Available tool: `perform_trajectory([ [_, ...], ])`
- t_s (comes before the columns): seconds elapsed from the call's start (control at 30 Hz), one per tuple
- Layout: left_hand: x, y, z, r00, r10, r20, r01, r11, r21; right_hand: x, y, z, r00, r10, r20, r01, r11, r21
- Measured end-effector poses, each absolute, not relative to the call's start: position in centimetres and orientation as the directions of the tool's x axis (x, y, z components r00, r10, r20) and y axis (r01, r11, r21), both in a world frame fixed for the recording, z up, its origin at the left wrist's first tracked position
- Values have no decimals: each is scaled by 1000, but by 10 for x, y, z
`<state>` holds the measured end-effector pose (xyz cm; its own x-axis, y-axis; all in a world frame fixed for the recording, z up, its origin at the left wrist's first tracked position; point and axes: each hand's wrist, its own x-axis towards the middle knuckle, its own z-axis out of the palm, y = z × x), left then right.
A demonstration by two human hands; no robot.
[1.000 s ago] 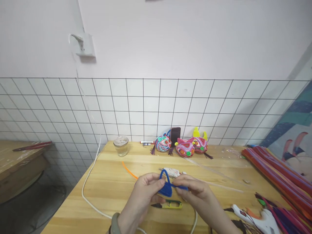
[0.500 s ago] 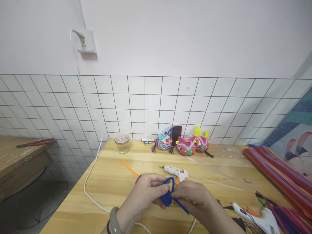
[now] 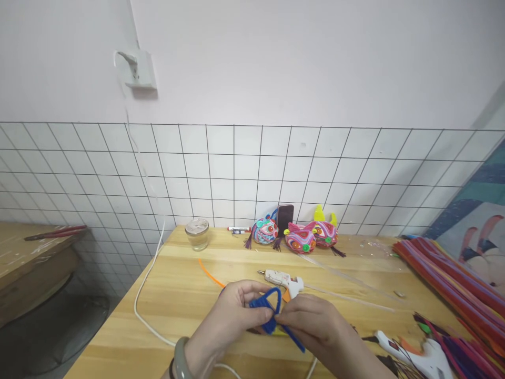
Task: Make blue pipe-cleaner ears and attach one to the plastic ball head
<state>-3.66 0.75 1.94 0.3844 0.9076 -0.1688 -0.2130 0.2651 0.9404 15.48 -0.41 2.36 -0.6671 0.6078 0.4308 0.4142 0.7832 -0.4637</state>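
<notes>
My left hand (image 3: 243, 310) is closed around a small piece made of coiled blue pipe cleaner (image 3: 268, 323), its thumb pressed on the front. A loop of the same blue stem rises above the thumb, and a loose end slants down to the right. My right hand (image 3: 310, 321) pinches the blue stem where the loop comes down, with its fingertips touching the coiled part. An orange pipe cleaner (image 3: 210, 272) sticks out behind my left hand. Just beyond my hands lies a white glue gun (image 3: 282, 280). What sits beneath my hands is mostly hidden.
Colourful animal-head crafts (image 3: 300, 239) and a phone (image 3: 284, 219) stand at the wall. A glass jar (image 3: 197, 235) is at the back left. Striped pipe cleaner bundles (image 3: 445, 279) and a second glue gun (image 3: 422, 353) lie right. A white cable (image 3: 147, 320) runs down the left.
My left fingers have shifted slightly, so more of the coiled blue part shows. The blue loop leans more into a triangle. My right hand still pinches the stem.
</notes>
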Motion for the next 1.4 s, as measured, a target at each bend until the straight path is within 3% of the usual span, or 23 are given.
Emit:
perform_trajectory([
  [0.4, -29, 6, 21, 374, 914, -158, -93, 206, 974, 155, -2, 17, -671, 559, 487, 403, 827, -393],
  [0.87, -31, 5, 21, 376, 913, -157, -101, 209, 973, 153, -4, 20, -680, 567, 465, 405, 819, -406],
  [1.17, -23, 3, 23, 327, 928, -178, -59, 208, 976, 153, -3, 12, -650, 661, 375, 496, 743, -450],
  [1.4, -23, 0, 22, 346, 926, -149, -70, 184, 980, 148, -8, 19, -515, 808, 285, 567, 571, -594],
])
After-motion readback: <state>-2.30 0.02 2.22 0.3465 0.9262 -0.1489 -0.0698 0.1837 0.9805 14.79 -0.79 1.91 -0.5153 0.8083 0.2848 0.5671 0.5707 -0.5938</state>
